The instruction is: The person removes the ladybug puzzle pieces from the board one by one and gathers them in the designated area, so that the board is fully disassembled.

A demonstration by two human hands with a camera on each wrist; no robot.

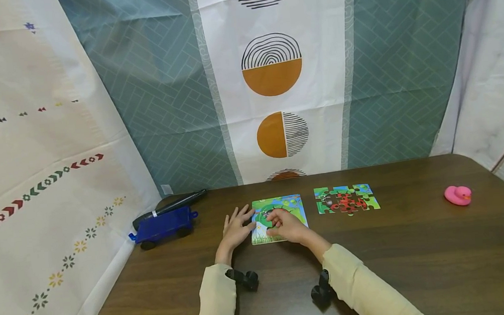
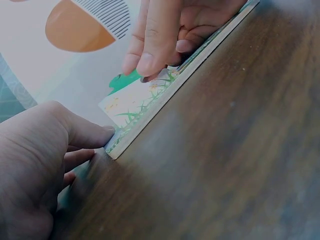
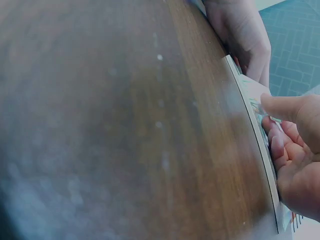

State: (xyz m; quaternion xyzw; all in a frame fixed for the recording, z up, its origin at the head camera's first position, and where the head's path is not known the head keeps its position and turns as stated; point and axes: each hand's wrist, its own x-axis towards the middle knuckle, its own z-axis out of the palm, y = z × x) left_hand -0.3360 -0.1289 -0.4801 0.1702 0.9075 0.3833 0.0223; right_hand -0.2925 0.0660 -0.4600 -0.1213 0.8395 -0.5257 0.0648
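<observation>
A square picture puzzle board (image 1: 297,205), printed with green leaves, grass and small flowers, lies flat on the table. My left hand (image 1: 236,229) rests at its left edge with the fingers spread; in the left wrist view the thumb (image 2: 92,135) touches the board's near corner. Above the board's middle, my right hand (image 1: 288,226) has thumb and fingers bent together, pinching what looks like a dark-edged puzzle piece (image 2: 145,79), mostly hidden by the fingertips. Right of the board lies a group of interlocking puzzle pieces (image 1: 348,201) with a red ladybug picture.
A blue toy wagon (image 1: 163,226) stands at the table's left edge, in front of a long black pen-like object (image 1: 184,202). A pink rubber duck (image 1: 458,195) sits at the far right. Patterned cloths (image 1: 167,110) hang behind and to the left of the brown table (image 1: 422,252).
</observation>
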